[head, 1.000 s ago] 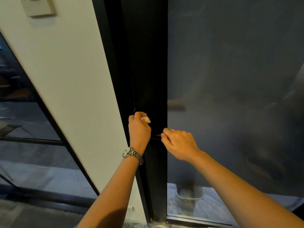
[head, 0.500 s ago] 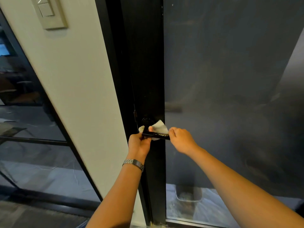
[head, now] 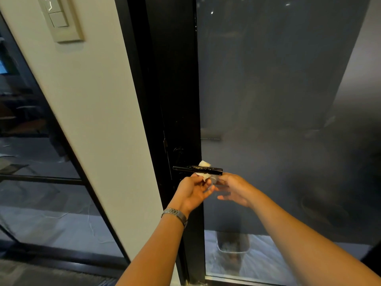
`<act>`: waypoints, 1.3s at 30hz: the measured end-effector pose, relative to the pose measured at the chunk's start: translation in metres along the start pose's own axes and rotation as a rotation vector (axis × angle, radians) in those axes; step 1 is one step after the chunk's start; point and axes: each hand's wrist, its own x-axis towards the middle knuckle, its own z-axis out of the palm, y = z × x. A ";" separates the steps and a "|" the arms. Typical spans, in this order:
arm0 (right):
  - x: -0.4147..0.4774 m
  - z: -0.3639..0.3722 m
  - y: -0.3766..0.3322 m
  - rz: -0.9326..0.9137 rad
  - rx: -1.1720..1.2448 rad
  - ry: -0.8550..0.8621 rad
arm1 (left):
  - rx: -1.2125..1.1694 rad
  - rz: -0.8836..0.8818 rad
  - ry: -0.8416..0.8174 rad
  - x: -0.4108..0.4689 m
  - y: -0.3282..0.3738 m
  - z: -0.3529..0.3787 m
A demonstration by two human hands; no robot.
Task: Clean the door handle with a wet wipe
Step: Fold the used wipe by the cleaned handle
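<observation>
A black lever door handle (head: 198, 170) sticks out to the right from the black door frame (head: 175, 100). A white wet wipe (head: 204, 164) is draped over the lever, showing above and below it. My left hand (head: 192, 191), with a metal watch on the wrist, sits just under the lever and pinches the wipe's lower end. Blurred by motion, my right hand (head: 233, 188) is below the lever's free end with loose fingers, touching neither the handle nor the wipe.
The frosted glass door panel (head: 278, 100) fills the right. A white wall strip (head: 99, 100) with a light switch plate (head: 59, 19) stands left of the frame, then a glass partition (head: 37, 162). A small bin (head: 233, 243) shows low through the glass.
Both hands have dropped from the lever to just below it. My right hand has let go of the handle's end, and the wipe now hangs over the lever.
</observation>
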 end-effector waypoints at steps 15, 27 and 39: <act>-0.018 -0.028 0.010 -0.012 -0.285 0.250 | 0.411 -0.186 0.130 0.015 -0.015 -0.008; -0.057 -0.050 0.039 -0.009 -0.266 0.447 | 0.968 -0.181 -0.199 0.031 -0.041 0.000; -0.123 -0.093 0.145 0.151 -0.170 0.747 | 1.237 -0.090 -0.419 0.020 -0.142 0.018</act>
